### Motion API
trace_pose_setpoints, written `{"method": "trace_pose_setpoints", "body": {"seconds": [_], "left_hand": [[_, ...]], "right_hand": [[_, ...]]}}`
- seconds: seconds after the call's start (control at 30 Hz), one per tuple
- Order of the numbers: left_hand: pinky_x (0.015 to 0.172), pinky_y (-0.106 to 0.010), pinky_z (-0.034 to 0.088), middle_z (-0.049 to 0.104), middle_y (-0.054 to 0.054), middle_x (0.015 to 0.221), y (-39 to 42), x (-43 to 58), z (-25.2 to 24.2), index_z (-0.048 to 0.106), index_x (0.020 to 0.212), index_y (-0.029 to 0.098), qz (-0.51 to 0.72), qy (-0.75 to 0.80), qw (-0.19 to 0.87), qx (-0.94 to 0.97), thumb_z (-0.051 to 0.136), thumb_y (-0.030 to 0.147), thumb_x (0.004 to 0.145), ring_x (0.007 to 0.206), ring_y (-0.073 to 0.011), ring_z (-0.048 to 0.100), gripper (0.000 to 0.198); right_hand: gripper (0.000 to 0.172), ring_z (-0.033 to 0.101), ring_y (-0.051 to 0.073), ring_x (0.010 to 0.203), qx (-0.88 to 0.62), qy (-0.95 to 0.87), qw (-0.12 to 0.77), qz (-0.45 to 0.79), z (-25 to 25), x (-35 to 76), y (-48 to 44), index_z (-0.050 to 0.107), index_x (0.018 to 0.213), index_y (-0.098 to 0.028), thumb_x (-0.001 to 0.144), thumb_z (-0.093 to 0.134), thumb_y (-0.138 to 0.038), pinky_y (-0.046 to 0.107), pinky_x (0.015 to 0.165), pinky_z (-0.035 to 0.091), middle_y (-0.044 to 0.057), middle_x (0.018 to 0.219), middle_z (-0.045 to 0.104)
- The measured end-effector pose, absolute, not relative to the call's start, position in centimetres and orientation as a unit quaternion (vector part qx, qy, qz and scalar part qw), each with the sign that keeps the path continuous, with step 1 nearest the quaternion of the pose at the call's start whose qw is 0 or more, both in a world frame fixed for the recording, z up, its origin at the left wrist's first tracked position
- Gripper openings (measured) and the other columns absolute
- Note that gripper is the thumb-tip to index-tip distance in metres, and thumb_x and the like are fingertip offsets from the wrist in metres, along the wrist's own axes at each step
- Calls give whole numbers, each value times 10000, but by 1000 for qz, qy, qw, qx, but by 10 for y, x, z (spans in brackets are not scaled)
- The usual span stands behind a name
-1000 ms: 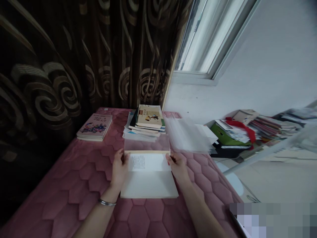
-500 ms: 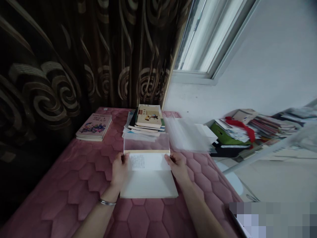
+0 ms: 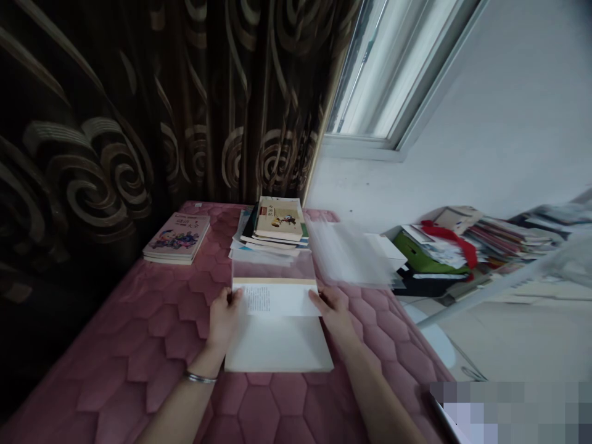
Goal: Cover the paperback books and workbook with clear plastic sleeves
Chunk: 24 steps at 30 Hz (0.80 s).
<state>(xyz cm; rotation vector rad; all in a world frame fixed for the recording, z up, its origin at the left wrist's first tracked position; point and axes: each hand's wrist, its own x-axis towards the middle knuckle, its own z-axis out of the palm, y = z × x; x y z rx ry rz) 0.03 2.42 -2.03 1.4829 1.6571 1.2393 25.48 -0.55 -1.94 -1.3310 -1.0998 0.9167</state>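
A book (image 3: 279, 345) lies on the pink quilted surface in front of me, its blank pale page facing up. At its far end a white cover flap with printed text (image 3: 282, 300) lies across it. A clear plastic book cover (image 3: 272, 265) reaches beyond the flap, away from me. My left hand (image 3: 224, 314) pinches the left edge of the flap and plastic, thumb on top. On the opposite edge my right hand (image 3: 333, 310) grips in the same way. The fingers underneath are hidden.
Thin books (image 3: 178, 237) are stacked at the far left, and another book stack (image 3: 280, 219) stands beyond the plastic. Translucent plastic sheets (image 3: 349, 253) lie to its right. Past the pink surface's (image 3: 176, 333) right edge are a green container (image 3: 423, 250) and piled books (image 3: 506, 237).
The flap has shifted very slightly away from me, with both hands staying at its edges. The whole view has moved a touch.
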Motion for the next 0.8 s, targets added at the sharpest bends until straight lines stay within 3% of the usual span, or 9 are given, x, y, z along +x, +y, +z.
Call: {"method": "trace_pose_setpoints", "body": {"seconds": [0.23, 0.4, 0.5, 0.63, 0.8], "left_hand": [[577, -266, 429, 647, -26, 628, 23, 1, -19, 551, 684, 203, 475, 611, 321, 546, 480, 504, 775, 601, -178, 588, 322], [594, -246, 431, 658, -4, 661, 23, 0, -20, 564, 722, 200, 500, 578, 368, 530, 530, 412, 721, 635, -166, 598, 215], [601, -251, 431, 654, -1, 643, 24, 0, -21, 558, 703, 203, 496, 592, 348, 531, 524, 408, 721, 632, -167, 600, 209], [611, -278, 442, 662, -19, 653, 25, 1, -24, 556, 701, 204, 485, 613, 324, 532, 512, 422, 737, 631, -183, 610, 225], [630, -288, 446, 660, -32, 645, 25, 2, -21, 542, 687, 210, 477, 621, 318, 535, 509, 412, 733, 641, -192, 611, 210]], "right_hand": [[433, 420, 133, 532, -599, -479, 553, 325, -28, 253, 3, 589, 669, -183, 705, 627, -614, 255, 490, 317, -21, 556, 499], [473, 401, 128, 514, -612, -472, 557, 303, -30, 251, 7, 523, 593, -201, 691, 604, -656, 261, 482, 314, -26, 520, 475], [426, 487, 162, 572, -608, -471, 554, 319, -25, 252, 4, 565, 625, -207, 709, 613, -621, 275, 523, 373, 0, 582, 559], [368, 601, 223, 753, -587, -474, 547, 362, -19, 257, -2, 670, 834, -220, 687, 672, -558, 297, 626, 452, 42, 830, 688], [405, 517, 173, 596, -599, -484, 533, 351, -25, 258, 2, 645, 718, -199, 680, 644, -602, 281, 544, 387, 13, 641, 608]]}}
